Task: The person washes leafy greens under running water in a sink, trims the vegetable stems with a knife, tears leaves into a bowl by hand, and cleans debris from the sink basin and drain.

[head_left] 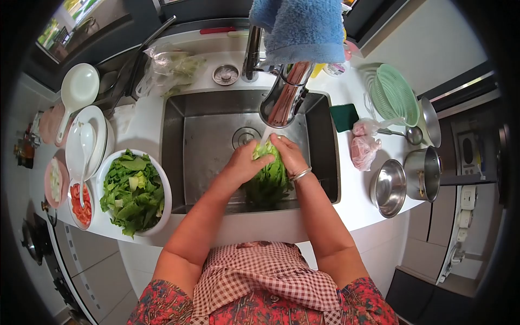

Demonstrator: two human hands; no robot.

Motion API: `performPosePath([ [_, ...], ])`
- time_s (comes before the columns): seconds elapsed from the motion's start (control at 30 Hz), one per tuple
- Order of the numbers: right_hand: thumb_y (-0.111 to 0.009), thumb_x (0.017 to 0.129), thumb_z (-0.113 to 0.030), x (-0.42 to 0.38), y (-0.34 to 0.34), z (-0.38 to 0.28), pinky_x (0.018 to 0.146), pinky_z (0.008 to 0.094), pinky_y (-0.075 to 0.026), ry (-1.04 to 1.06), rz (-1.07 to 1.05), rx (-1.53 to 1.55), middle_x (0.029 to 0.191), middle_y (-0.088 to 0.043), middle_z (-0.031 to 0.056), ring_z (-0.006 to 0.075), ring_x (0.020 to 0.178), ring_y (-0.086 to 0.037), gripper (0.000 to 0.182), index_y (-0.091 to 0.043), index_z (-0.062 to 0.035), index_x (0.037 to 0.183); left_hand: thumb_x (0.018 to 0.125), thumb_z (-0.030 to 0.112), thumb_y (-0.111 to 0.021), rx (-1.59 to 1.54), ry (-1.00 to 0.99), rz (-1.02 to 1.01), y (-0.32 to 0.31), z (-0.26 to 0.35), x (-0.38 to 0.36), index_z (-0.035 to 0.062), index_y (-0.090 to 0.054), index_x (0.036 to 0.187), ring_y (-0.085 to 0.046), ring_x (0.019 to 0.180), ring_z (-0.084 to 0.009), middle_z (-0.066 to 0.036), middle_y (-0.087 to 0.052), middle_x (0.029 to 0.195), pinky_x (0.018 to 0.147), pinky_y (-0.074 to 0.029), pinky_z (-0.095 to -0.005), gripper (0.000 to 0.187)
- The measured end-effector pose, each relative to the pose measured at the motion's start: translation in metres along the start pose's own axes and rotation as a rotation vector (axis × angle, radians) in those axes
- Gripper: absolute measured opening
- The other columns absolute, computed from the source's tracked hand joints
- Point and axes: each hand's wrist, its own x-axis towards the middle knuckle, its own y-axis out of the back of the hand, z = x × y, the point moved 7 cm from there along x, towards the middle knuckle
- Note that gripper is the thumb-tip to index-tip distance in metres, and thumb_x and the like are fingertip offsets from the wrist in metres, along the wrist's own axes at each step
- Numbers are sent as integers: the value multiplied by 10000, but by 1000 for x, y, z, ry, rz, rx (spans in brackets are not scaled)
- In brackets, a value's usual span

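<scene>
Under the chrome faucet (284,97), a head of green lettuce (269,176) hangs over the steel sink (200,157), its leaves pointing toward me. My left hand (246,161) is closed on its left side near the base. On the other side my right hand (288,154), with a bangle at the wrist, grips the same lettuce. Water runs from the faucet onto the lettuce base between my hands. To the left of the sink, a white bowl (167,187) holds cut green leaves (132,189).
A blue towel (306,32) hangs over the faucet. Left are stacked white plates (73,143) and a bowl of cut tomatoes (81,208). Right are a green sponge pad (344,117), a bagged pink item (364,149), a green colander (395,97), a steel bowl (390,187) and a pot (422,173).
</scene>
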Motion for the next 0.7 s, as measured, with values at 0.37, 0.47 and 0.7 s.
performPosePath([
  [0.37,-547,963,-309,10,-3,-3,880,281,-454,-30,-322,-212,1084,-643,79,137,977,-583,393,-620,29,1152,848,212,-679,-220,-196,-62,12,5,-4,-8,-557,1147,-611,870,-206,-143,-645,950,777,-498,-348,391],
  [0.47,-594,942,-389,22,-2,11,902,264,-432,5,-183,-402,1094,-644,73,128,991,-566,478,-616,26,1177,827,204,-669,-164,-146,57,3,-9,-7,-20,-533,1109,-623,850,-270,-187,-634,934,762,-494,-377,385],
  [0.7,-717,823,-501,16,-26,-14,782,310,-483,169,-155,-790,903,-684,89,131,844,-593,553,-683,15,1019,830,219,-645,-233,41,202,4,-31,-12,-31,-524,1055,-634,850,-293,-220,-633,910,744,-489,-398,357],
])
